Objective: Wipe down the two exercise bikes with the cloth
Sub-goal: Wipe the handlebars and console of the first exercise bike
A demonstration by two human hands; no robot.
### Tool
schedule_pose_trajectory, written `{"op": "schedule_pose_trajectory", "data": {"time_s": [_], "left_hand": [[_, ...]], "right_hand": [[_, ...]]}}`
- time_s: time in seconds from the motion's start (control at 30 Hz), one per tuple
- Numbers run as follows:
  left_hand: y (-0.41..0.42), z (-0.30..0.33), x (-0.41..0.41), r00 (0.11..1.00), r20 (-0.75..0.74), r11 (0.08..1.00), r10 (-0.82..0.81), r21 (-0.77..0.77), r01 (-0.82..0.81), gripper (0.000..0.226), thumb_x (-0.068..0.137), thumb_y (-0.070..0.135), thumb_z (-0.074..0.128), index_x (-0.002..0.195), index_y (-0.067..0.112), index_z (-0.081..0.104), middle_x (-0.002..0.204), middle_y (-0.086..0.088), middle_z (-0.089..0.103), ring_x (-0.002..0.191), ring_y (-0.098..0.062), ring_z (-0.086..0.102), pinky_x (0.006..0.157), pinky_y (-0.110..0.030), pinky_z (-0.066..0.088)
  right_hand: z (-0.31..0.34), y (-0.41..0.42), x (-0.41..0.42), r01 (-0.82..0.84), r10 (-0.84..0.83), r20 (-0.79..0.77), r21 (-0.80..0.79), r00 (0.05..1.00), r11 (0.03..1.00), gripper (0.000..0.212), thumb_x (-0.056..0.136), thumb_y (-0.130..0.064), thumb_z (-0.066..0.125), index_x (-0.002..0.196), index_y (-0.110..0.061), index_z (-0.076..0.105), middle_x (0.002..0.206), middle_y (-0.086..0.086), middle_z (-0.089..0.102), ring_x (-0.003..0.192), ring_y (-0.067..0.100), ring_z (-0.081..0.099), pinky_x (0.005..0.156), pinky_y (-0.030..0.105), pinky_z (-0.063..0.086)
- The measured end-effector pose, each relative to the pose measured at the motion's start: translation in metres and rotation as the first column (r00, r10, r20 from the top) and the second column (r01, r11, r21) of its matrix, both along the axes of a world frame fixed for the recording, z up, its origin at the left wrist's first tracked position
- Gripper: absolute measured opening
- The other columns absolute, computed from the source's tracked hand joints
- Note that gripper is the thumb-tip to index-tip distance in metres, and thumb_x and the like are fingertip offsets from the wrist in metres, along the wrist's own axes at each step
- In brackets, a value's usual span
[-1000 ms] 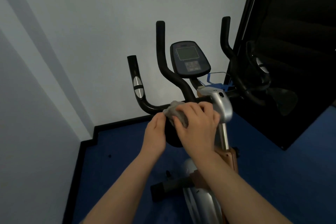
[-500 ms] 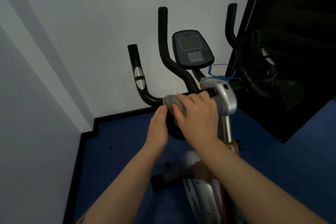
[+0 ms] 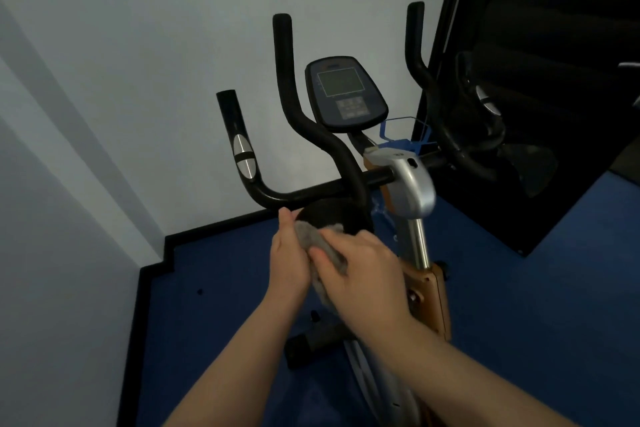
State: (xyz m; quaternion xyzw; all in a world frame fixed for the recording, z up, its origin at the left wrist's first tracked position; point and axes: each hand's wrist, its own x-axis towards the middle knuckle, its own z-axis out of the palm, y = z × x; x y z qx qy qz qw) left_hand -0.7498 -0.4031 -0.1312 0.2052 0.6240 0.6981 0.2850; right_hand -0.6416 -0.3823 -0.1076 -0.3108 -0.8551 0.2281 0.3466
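An exercise bike (image 3: 410,184) stands in front of me, with black handlebars (image 3: 311,191), a dark console (image 3: 346,94) and a silver stem. Just below the handlebar crossbar, both hands meet over a grey cloth (image 3: 313,243). My right hand (image 3: 360,274) lies over the cloth and grips it. My left hand (image 3: 289,256) presses against the cloth's left side with its fingers closed on it. The cloth is off the bar, in front of a round black pad (image 3: 332,215). No second bike is in view.
A white wall stands close behind and to the left of the bike. A black panel or mirror (image 3: 554,80) stands at the right. Blue floor (image 3: 214,322) with a black skirting edge lies below. The bike's foot (image 3: 311,343) sticks out near my forearms.
Both hands have dropped with the cloth from the handlebar crossbar to just below it. The crossbar, covered before, now shows bare.
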Motion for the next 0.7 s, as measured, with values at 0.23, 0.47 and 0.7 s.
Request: {"op": "schedule_pose_trajectory", "data": {"time_s": [0.23, 0.47, 0.7], "left_hand": [[0.002, 0.013, -0.007, 0.996, -0.087, 0.997, -0.022, -0.069, 0.016, 0.045, 0.104, 0.032, 0.034, 0.072, 0.016, 0.062, 0.057, 0.011, 0.064, 0.056, 0.001, 0.058, 0.05, -0.008, 0.043], [0.037, 0.05, -0.026, 0.83, -0.412, 0.894, -0.376, -0.398, 0.207, 0.026, 0.097, 0.027, 0.048, 0.096, 0.02, 0.074, 0.098, 0.002, 0.07, 0.094, -0.013, 0.061, 0.084, -0.027, 0.047], [0.034, 0.039, -0.027, 0.751, -0.552, 0.883, -0.363, -0.461, 0.088, 0.039, 0.1, 0.035, 0.046, 0.072, 0.015, 0.066, 0.072, -0.005, 0.065, 0.07, -0.022, 0.06, 0.069, -0.037, 0.046]], "right_hand": [[0.009, 0.014, -0.01, 0.0, -0.001, 0.03, 0.041, 1.0, 0.999, 0.022, 0.092, -0.026, 0.061, 0.112, -0.026, 0.07, 0.092, -0.006, 0.068, 0.089, 0.014, 0.057, 0.073, 0.034, 0.051], [0.036, 0.061, 0.029, 0.095, -0.196, -0.365, -0.274, 0.91, 0.957, 0.027, 0.083, -0.043, 0.068, 0.109, -0.037, 0.071, 0.092, -0.016, 0.07, 0.09, -0.002, 0.065, 0.077, 0.019, 0.055], [-0.026, 0.035, 0.008, 0.007, -0.204, -0.344, -0.496, 0.916, 0.868, 0.018, 0.097, -0.038, 0.052, 0.11, -0.029, 0.061, 0.104, -0.008, 0.064, 0.096, 0.0, 0.06, 0.081, 0.017, 0.05]]}}
